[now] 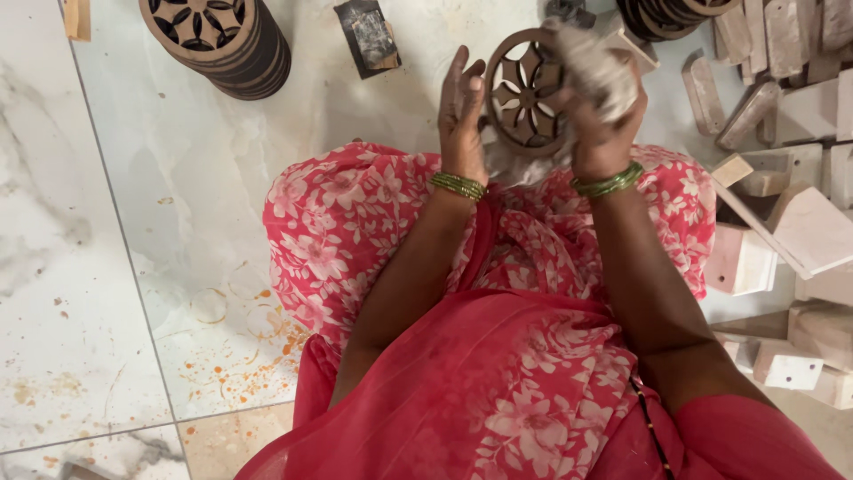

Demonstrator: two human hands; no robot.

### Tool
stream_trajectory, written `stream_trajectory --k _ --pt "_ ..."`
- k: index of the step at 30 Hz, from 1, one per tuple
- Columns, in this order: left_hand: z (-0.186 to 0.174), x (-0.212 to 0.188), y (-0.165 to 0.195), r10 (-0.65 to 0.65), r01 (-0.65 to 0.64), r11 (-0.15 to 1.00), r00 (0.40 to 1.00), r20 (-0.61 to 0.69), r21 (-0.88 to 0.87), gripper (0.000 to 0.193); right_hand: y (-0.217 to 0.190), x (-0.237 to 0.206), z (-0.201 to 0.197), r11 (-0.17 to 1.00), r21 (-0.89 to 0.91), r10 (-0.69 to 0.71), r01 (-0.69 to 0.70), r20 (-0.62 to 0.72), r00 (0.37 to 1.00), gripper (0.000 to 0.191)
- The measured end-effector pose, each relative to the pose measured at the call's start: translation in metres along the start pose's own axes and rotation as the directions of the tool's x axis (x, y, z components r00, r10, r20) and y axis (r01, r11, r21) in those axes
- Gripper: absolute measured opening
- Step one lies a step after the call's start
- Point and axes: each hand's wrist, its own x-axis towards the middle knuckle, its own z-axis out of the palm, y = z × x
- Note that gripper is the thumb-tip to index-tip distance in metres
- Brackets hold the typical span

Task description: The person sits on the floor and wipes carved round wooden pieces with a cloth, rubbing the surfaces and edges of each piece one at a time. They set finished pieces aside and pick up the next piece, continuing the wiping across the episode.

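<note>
Nearest to the camera is the person's lap, covered with a pink flowered cloth [498,356]; both forearms reach forward over it, each with green bangles [458,185] at the wrist. Just beyond, the left hand [462,102] is raised with fingers loosely spread, its palm supporting the left edge of a round wooden disc [524,93] with a cut-out flower pattern, held upright above the knees. The right hand [600,116] is closed around a crumpled grey rag [591,62] and presses it on the upper right part of the disc. I judge that the step in hand is the rubbing or cleaning of the disc face. The next move probably needs the left hand to turn the disc a little, so the rag reaches an untreated part, with light pressure because the cut-out ribs look thin. Farther away, on the marble floor [178,222], lies a stack of similar discs [222,40], and at the right a heap of pale wooden blocks [791,133].
</note>
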Motion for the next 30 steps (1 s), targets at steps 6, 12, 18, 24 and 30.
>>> stream_trajectory --k 6,12,18,24,30 --pt "0.001 -0.013 -0.025 0.283 0.46 0.448 0.74 0.61 -0.766 0.068 -0.008 -0.008 0.028 0.691 -0.407 -0.421 0.598 0.446 0.79 0.046" --pt "0.003 -0.02 -0.012 0.242 0.357 0.51 0.813 0.529 -0.782 0.067 -0.012 -0.008 0.046 0.523 -0.502 -0.506 0.689 0.467 0.725 0.03" --pt "0.007 -0.027 0.004 -0.002 0.311 0.683 0.906 0.424 -0.661 0.085 -0.013 -0.008 0.051 0.562 -0.614 -0.389 0.554 0.395 0.832 0.025" --pt "0.007 0.005 0.0 0.349 0.277 0.551 0.781 0.519 -0.787 0.075 -0.011 -0.007 0.048 0.629 -0.348 -0.467 0.695 0.545 0.696 0.019" --pt "0.001 -0.015 -0.011 0.12 0.267 0.645 0.89 0.44 -0.716 0.072 -0.003 -0.002 0.041 0.574 -0.613 -0.323 0.543 0.44 0.838 0.017"
